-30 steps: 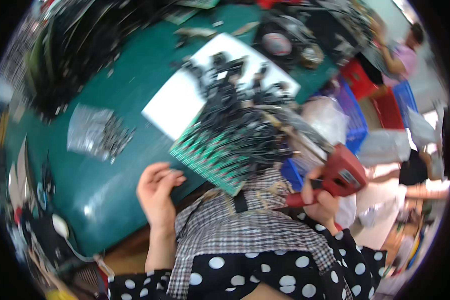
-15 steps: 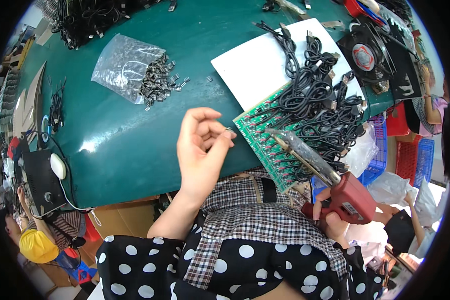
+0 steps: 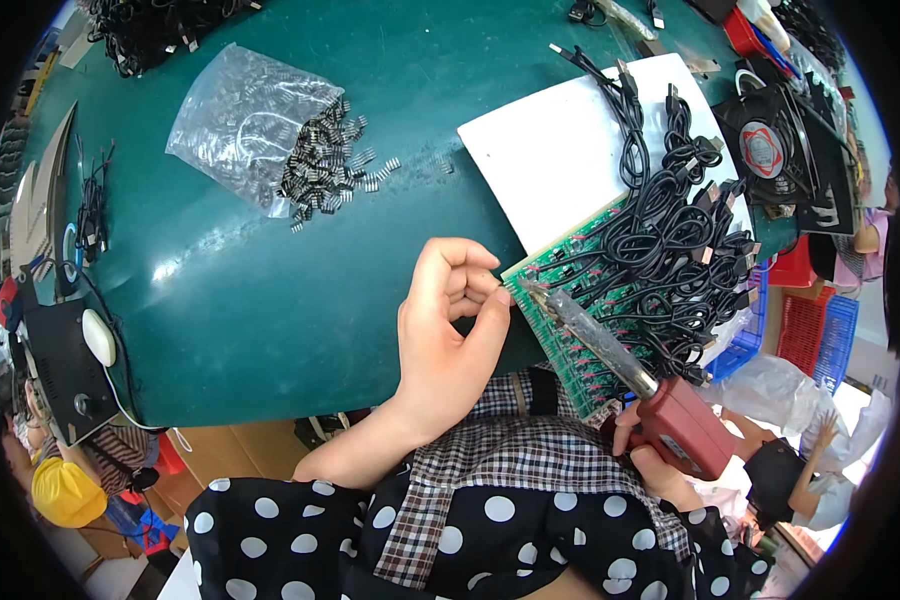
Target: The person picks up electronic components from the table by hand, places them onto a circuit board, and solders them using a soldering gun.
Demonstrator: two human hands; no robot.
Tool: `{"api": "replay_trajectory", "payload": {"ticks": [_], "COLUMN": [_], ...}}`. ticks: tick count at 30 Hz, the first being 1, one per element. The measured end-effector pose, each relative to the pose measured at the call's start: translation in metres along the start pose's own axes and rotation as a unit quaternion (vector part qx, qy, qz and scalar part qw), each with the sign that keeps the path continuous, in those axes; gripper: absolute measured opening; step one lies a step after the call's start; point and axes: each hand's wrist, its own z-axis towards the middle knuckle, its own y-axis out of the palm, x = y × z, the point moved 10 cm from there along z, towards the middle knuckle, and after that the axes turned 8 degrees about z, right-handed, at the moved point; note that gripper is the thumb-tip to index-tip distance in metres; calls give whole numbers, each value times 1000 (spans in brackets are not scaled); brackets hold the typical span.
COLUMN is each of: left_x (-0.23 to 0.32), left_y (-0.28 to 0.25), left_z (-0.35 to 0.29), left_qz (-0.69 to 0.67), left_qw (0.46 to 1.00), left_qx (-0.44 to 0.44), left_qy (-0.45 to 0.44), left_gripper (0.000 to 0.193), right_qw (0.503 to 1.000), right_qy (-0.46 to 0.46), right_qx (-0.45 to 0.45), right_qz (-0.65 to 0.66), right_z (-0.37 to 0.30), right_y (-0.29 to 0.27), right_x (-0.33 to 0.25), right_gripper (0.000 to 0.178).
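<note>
My left hand [image 3: 450, 335] is closed in a pinch at the left edge of a green circuit board panel [image 3: 582, 392]. A small metal-pinned connector sits between thumb and index finger, mostly hidden by them. My right hand [image 3: 660, 472] grips the handle of a red soldering gun [image 3: 685, 425]. Its long metal barrel slants up and left over the board, with the tip just right of my left fingertips. Coiled black USB cables [image 3: 660, 270] lie over the board's right side, their red and black wire ends along it. The board rests partly on a white sheet [image 3: 530, 140].
Left of centre, a clear plastic bag [image 3: 235, 130] spills a pile of small pin connectors [image 3: 320, 165] on the green table [image 3: 270, 330]. A fan [image 3: 765, 150] stands at the right. A black box with a knob [image 3: 65, 370] sits at the far left. Other people work on both sides.
My left hand has come to the board's edge with the connector. The soldering gun's tip is now close to those fingertips. The whole view has shifted slightly.
</note>
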Motion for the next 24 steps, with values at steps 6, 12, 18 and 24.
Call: {"api": "replay_trajectory", "payload": {"ticks": [6,12,18,24], "left_x": [3,1,1,1], "left_y": [4,3,4,7], "left_z": [-5,-1,-2,-3], "left_qz": [-5,-20,-24,-22], "left_qw": [1000,1000,999,999], "left_qx": [0,-8,-15,-17], "left_qy": [3,-9,-15,-22], "left_gripper": [24,24,24,24], "right_qw": [989,966,983,977], "right_qy": [52,66,45,28], "right_qx": [-59,-3,-52,-6], "right_qz": [126,251,171,212], "right_z": [-6,-10,-5,-7], "right_y": [7,3,9,1], "right_x": [13,24,16,22], "right_gripper": [48,69,66,62]}}
